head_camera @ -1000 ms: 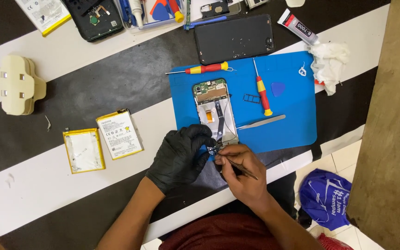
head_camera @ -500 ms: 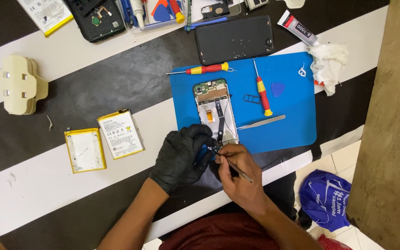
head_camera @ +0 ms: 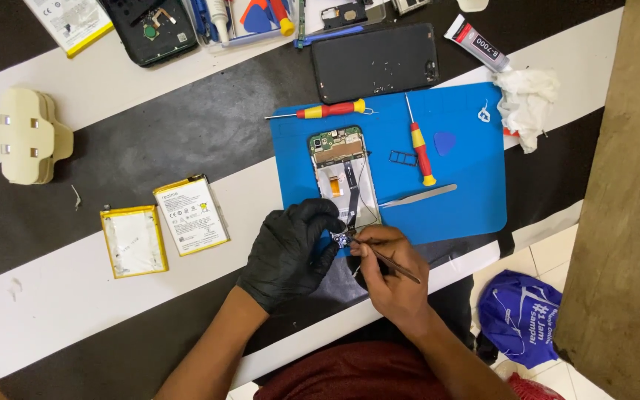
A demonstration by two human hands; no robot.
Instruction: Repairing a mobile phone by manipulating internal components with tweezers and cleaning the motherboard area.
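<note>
Opened smartphone chassis with green circuit board [head_camera: 344, 174]: lies lengthwise on blue rubber mat [head_camera: 468, 200], lower end under both hands
Left hand, black-gloved [head_camera: 290, 252]: grip closed on chassis bottom edge, pinning it to the black-and-white striped worktop [head_camera: 150, 133]
Right hand, bare [head_camera: 394, 278]: grip pinched on thin dark metal tweezers [head_camera: 387, 261], tip touching small blue part at the chassis foot
Two red-and-yellow screwdrivers [head_camera: 420, 152], flat metal spudger [head_camera: 418, 195], blue plectrum [head_camera: 444, 142]: on the mat
Two yellow-edged flat batteries [head_camera: 190, 215]: left, well apart

right hand [head_camera: 394, 285] | shifted slightly | tweezers [head_camera: 388, 261] tip now at phone's [head_camera: 346, 178] bottom
</note>
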